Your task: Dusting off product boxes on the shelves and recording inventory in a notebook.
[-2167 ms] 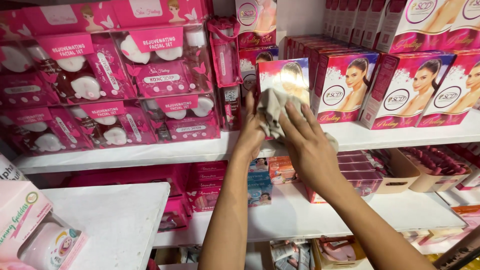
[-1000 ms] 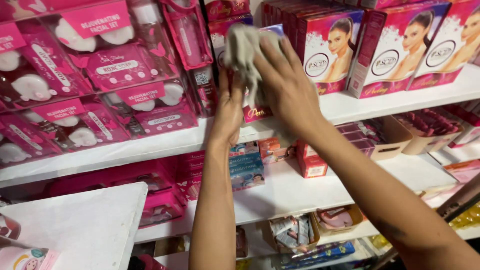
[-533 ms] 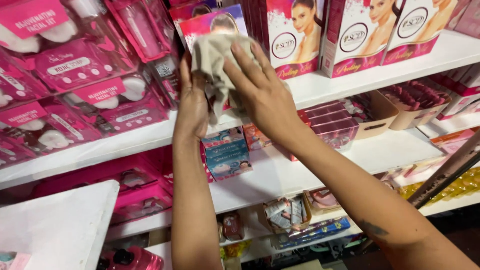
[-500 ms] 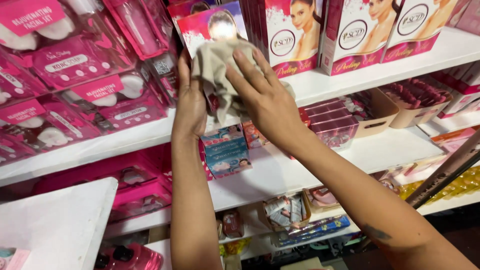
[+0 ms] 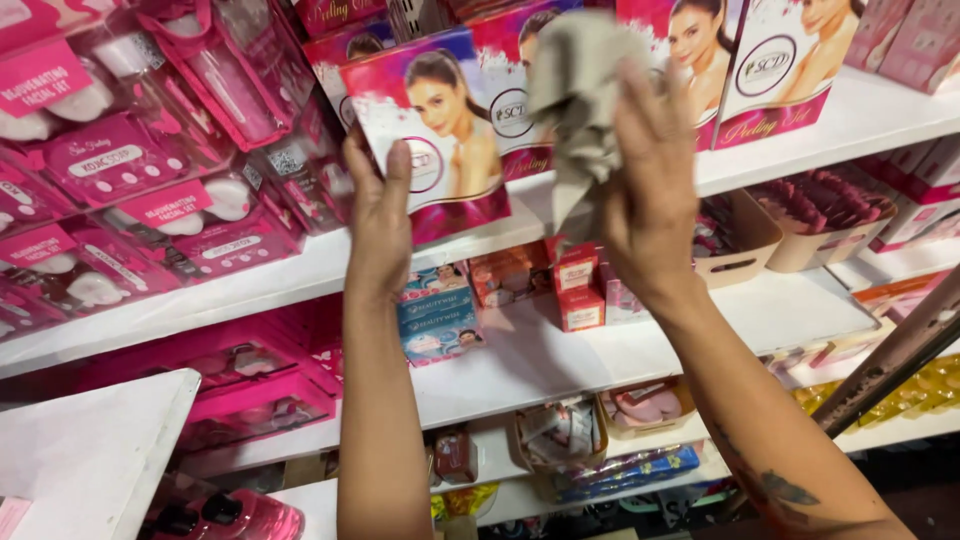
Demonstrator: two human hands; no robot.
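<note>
My left hand [image 5: 378,215] grips the left edge of a pink and white product box [image 5: 440,130] with a woman's portrait on its front, held tilted in front of the upper shelf [image 5: 800,140]. My right hand [image 5: 652,190] is raised to the right of the box and holds a crumpled grey-beige cloth [image 5: 580,105]. The cloth hangs apart from the held box, over the row of similar boxes [image 5: 770,60] standing on that shelf.
Clear pink facial-set packs [image 5: 150,190] fill the shelf at left. Small boxes [image 5: 440,315] and beige trays [image 5: 810,220] sit on the middle shelf [image 5: 560,350]. A white counter corner [image 5: 90,450] is at lower left, a dark rail [image 5: 890,360] at lower right.
The cloth was pressed against the box front under my right hand; now that hand has lifted it away to the right, and the box front is uncovered in my left hand.
</note>
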